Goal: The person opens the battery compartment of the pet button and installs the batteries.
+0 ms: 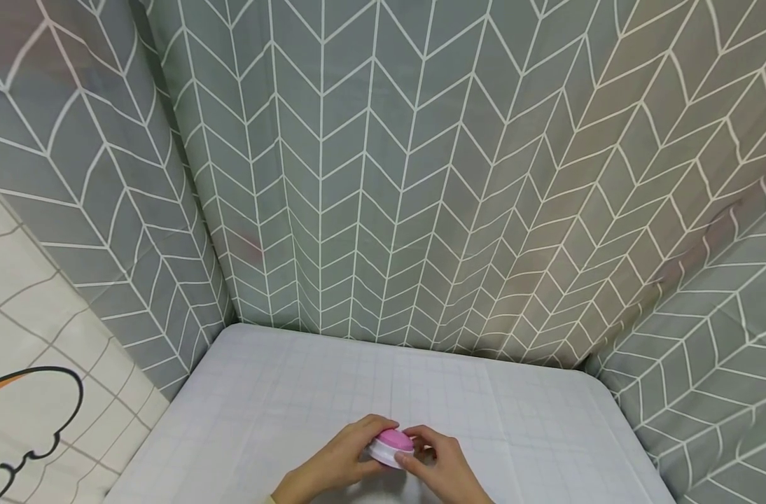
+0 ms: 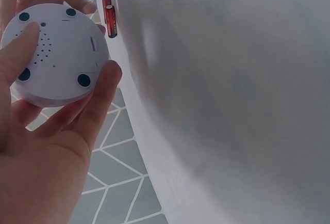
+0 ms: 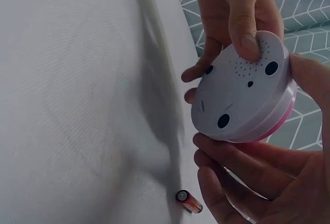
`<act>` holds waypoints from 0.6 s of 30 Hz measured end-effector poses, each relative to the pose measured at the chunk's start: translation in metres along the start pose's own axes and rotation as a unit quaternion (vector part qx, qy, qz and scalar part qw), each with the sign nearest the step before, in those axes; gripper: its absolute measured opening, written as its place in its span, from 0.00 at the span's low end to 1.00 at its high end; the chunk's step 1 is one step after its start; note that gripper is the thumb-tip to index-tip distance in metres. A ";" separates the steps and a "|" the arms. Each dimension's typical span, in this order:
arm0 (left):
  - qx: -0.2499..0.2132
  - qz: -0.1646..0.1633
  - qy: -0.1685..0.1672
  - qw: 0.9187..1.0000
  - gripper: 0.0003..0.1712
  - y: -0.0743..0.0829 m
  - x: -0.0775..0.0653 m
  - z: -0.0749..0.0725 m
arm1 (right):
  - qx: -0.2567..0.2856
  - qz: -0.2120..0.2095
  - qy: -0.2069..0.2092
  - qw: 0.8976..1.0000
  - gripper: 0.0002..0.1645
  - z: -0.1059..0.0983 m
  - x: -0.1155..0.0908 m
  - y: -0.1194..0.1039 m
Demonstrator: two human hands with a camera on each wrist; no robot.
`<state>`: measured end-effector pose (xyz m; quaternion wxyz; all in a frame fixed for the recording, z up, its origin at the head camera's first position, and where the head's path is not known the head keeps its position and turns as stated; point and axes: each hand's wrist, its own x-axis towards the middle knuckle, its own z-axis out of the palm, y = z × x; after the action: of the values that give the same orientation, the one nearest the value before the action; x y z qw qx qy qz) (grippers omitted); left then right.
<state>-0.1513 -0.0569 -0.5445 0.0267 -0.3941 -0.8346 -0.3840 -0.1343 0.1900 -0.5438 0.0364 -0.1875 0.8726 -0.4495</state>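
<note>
A round white sound button with a pink domed top (image 1: pixel 395 439) is held between both hands above the table. Its white underside (image 2: pixel 64 53), seen in the wrist views, has dark round feet and a cluster of speaker holes. My left hand (image 1: pixel 342 456) grips it from the left, thumb pressed on the underside over the holes and fingers round the edge. On the opposite side my right hand (image 1: pixel 444 465) holds the rim between thumb and fingertips. Red AA batteries (image 2: pixel 111 21) lie on the table in the left wrist view; one battery (image 3: pixel 188 202) shows in the right wrist view.
A white cloth covers the table (image 1: pixel 263 392), which has rounded far corners. Grey curtains (image 1: pixel 383 175) with white chevron lines stand behind it and on both sides. Pale tiled fabric with a cartoon outline (image 1: pixel 43 392) shows at the lower left.
</note>
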 end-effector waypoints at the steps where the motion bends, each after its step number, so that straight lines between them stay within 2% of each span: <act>1: 0.002 0.004 0.006 1.000 0.30 0.000 0.000 0.001 | 0.001 -0.002 0.000 1.000 0.19 0.000 0.000 0.000; 5: -0.013 0.009 0.020 1.000 0.26 -0.001 0.000 0.002 | 0.005 -0.023 -0.002 1.000 0.14 -0.002 -0.001 -0.002; 9: -0.054 -0.004 0.020 0.998 0.21 -0.001 0.001 0.003 | 0.004 -0.051 -0.008 0.999 0.11 -0.003 -0.001 -0.004; 13: -0.111 -0.037 0.010 0.993 0.18 0.000 0.003 0.003 | -0.001 -0.053 -0.027 0.998 0.14 -0.005 -0.001 -0.004; 18: -0.171 -0.092 -0.007 0.981 0.18 -0.001 0.005 0.002 | -0.017 -0.064 -0.047 0.997 0.13 -0.007 -0.001 -0.002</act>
<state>-0.1542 -0.0528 -0.5449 -0.0821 -0.3174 -0.7891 -0.5194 -0.1345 0.1944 -0.5383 0.0455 -0.2649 0.8636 -0.4266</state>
